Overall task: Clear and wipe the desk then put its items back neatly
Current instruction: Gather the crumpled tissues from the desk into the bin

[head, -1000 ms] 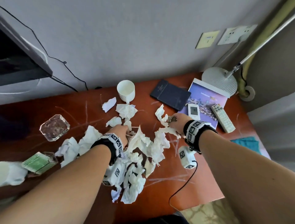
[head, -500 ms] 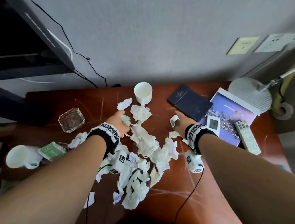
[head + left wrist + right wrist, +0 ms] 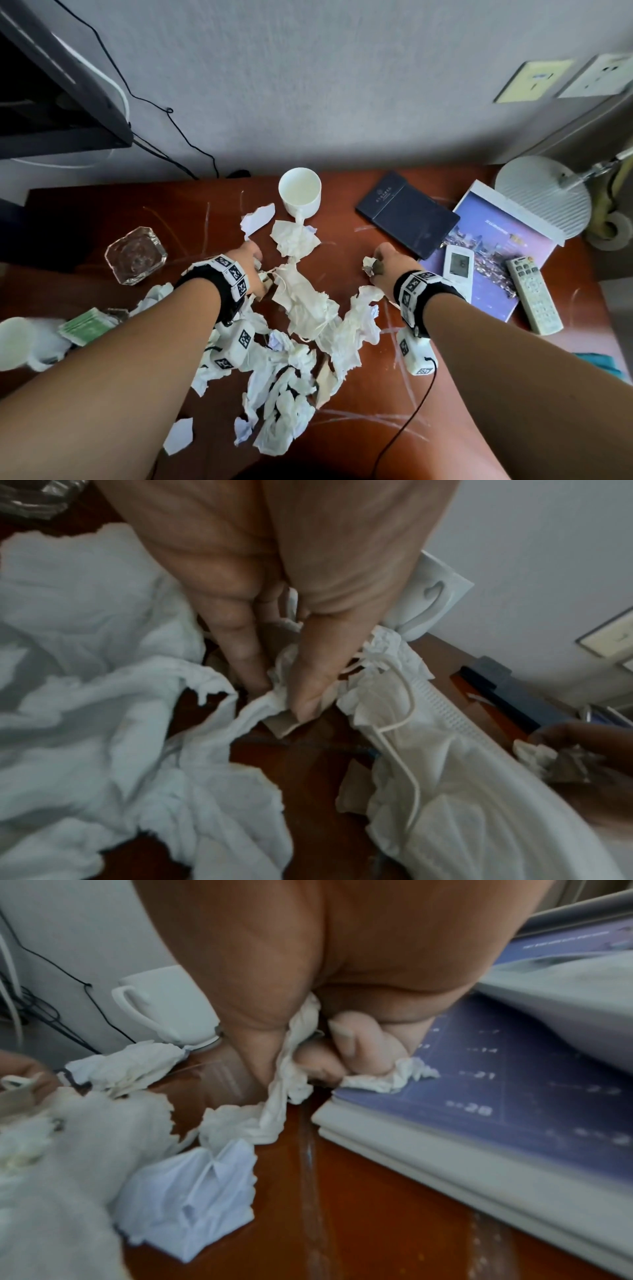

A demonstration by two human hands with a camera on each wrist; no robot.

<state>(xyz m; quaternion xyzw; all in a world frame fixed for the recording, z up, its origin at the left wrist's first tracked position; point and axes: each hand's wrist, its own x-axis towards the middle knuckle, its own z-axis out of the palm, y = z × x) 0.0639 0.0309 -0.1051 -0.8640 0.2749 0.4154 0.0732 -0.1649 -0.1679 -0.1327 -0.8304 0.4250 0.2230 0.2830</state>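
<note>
Left hand (image 3: 247, 257) is pinching tissue scraps (image 3: 274, 696) at the centre of the desk (image 3: 346, 404), fingers curled around them; right hand (image 3: 385, 263) is clenching a crumpled wad (image 3: 369, 266) beside the booklet (image 3: 496, 253). Loose litter (torn, light) is trailing between them; dragging it could likely be tipping the mug (image 3: 300, 192).

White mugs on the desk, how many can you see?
2: one mug upright by the wall at the desk's middle back, another mug at the far left edge, partly cut off.
</note>
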